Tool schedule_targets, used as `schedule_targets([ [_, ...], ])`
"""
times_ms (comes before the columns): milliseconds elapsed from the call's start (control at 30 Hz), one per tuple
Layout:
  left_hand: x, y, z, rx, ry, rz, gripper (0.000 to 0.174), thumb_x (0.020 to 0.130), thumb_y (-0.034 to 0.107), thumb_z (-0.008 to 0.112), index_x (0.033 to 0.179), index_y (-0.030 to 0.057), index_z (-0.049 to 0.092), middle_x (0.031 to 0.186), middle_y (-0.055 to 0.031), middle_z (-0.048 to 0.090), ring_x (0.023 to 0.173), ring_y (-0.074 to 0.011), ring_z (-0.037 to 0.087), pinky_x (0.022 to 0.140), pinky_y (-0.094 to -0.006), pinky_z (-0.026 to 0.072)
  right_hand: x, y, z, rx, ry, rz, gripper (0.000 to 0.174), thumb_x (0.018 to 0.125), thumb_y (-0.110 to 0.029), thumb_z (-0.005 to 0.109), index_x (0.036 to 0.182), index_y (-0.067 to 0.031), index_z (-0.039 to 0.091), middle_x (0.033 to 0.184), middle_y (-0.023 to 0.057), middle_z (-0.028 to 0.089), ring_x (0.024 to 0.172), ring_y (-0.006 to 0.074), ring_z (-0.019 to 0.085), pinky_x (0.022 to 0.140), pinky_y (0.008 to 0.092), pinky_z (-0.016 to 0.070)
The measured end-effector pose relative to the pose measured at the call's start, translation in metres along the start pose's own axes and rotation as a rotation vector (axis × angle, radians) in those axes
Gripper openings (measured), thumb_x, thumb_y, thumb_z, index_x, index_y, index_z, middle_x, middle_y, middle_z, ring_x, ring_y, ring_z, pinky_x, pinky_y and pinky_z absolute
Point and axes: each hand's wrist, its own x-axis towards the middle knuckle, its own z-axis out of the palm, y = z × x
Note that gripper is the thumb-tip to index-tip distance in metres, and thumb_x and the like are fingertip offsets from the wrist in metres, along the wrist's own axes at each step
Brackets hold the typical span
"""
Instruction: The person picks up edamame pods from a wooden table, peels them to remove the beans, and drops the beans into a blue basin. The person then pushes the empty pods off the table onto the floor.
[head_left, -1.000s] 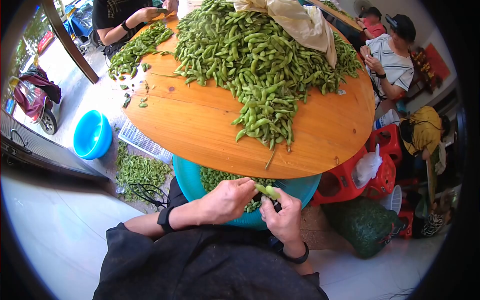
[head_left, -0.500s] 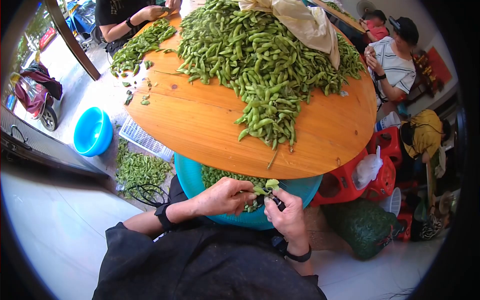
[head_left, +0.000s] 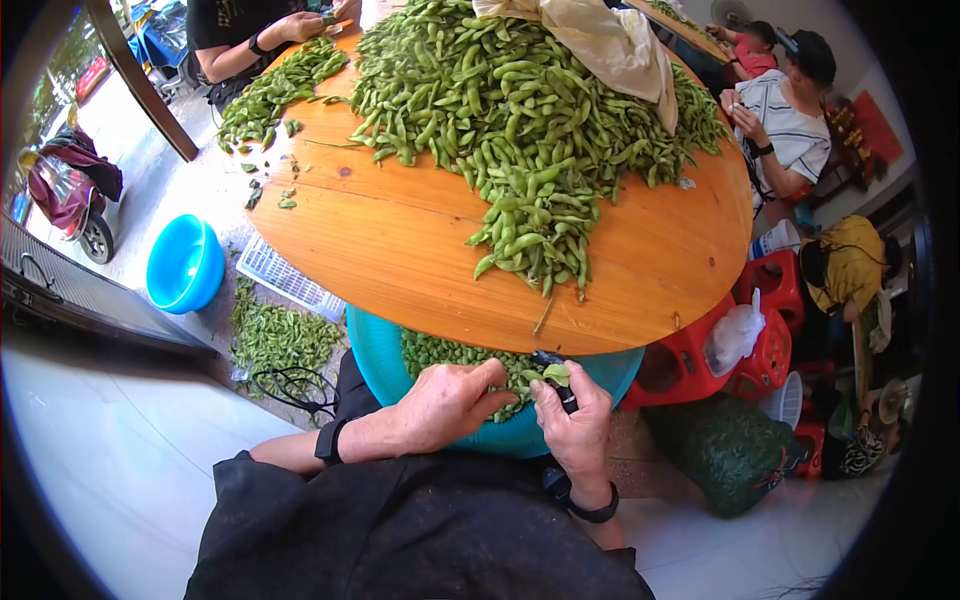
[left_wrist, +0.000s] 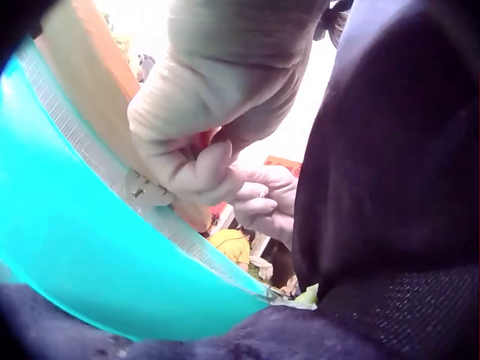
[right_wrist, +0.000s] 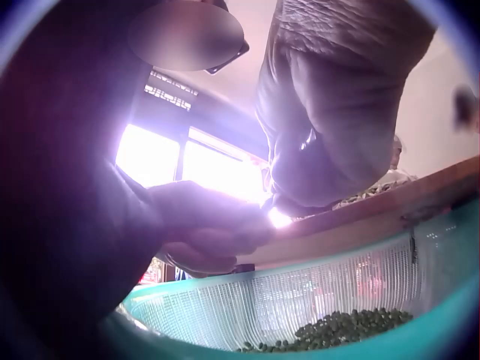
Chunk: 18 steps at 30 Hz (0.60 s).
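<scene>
In the head view my left hand (head_left: 440,405) curls its thumb and forefinger at one end of a light green soybean pod (head_left: 526,380). My right hand (head_left: 578,425) grips a small black-handled tool (head_left: 568,400) with a dark tip, along with a pale, split-looking pod shell (head_left: 556,374). Both hands hover over a teal basket (head_left: 375,350) partly filled with shelled green beans (head_left: 425,352). The wrist views show the fingers of the left hand (left_wrist: 210,127) and right hand (right_wrist: 337,127) close together above the basket; the pod is hidden there.
A large heap of soybean pods (head_left: 540,130) covers much of the wooden table (head_left: 400,260), with a cloth sack (head_left: 610,50) on it. Pods lie on the floor (head_left: 285,340) beside a blue basin (head_left: 185,265). Red stools (head_left: 680,360) and a green sack (head_left: 715,450) stand right. Other people sit around.
The pod, whole between both hands a second ago, now looks split, with a shell piece in the right hand. The tool's dark tip has swung up into view, and the hands have drawn slightly apart.
</scene>
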Motion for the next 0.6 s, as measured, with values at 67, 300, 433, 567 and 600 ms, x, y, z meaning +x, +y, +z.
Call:
schedule_targets([
  [67, -0.001, 0.001, -0.002, -0.116, -0.073, -0.026, 0.021, 0.093, 0.02, 0.067, 0.096, 0.0, 0.063, 0.071, -0.0168, 0.065, 0.061, -0.0271, 0.066, 0.055, -0.0342, 0.0498, 0.0, -0.007, 0.001, -0.157, 0.081, -0.152, 0.015, 0.086, 0.0, 0.069, 0.098, 0.0032, 0.061, 0.08, 0.0146, 0.063, 0.069, 0.0288, 0.065, 0.062, 0.0342, 0.0497],
  [300, 0.007, -0.001, -0.001, -0.709, -0.391, -0.346, 0.03, 0.1, 0.027, 0.058, 0.108, -0.0023, 0.059, 0.081, -0.0064, 0.067, 0.071, -0.0115, 0.065, 0.06, -0.0284, 0.0531, -0.004, -0.011, 0.005, -0.179, 0.152, -0.275, 0.017, 0.086, -0.001, 0.069, 0.1, 0.0029, 0.06, 0.082, 0.0164, 0.063, 0.072, 0.0336, 0.065, 0.064, 0.0364, 0.0505],
  [433, 0.008, -0.002, 0.008, -0.967, -0.234, -0.303, 0.027, 0.099, 0.023, 0.06, 0.103, -0.0036, 0.059, 0.075, -0.0086, 0.067, 0.062, -0.0127, 0.064, 0.057, -0.0284, 0.0528, -0.008, -0.002, 0.013, -0.128, 0.125, -0.23, 0.017, 0.087, -0.003, 0.069, 0.101, 0.0023, 0.061, 0.079, 0.0146, 0.063, 0.067, 0.0289, 0.064, 0.061, 0.0346, 0.0497],
  [567, 0.011, -0.001, 0.005, -0.857, -0.264, -0.249, 0.021, 0.101, 0.014, 0.056, 0.108, -0.0054, 0.055, 0.084, -0.01, 0.069, 0.067, -0.0132, 0.065, 0.061, -0.0285, 0.0547, -0.005, -0.015, 0.005, 0.447, -0.024, 0.2, 0.015, 0.092, -0.007, 0.068, 0.102, 0.0018, 0.063, 0.075, 0.0038, 0.061, 0.055, 0.0102, 0.055, 0.046, 0.0249, 0.0418],
  [600, 0.01, 0.0, 0.004, -0.814, -0.26, -0.244, 0.019, 0.101, 0.011, 0.055, 0.108, -0.0056, 0.055, 0.085, -0.0101, 0.069, 0.067, -0.0135, 0.065, 0.062, -0.0286, 0.055, -0.002, -0.014, 0.006, 0.525, -0.043, 0.197, 0.016, 0.094, -0.009, 0.067, 0.105, 0.0011, 0.063, 0.077, -0.001, 0.058, 0.054, 0.0026, 0.048, 0.042, 0.0189, 0.033],
])
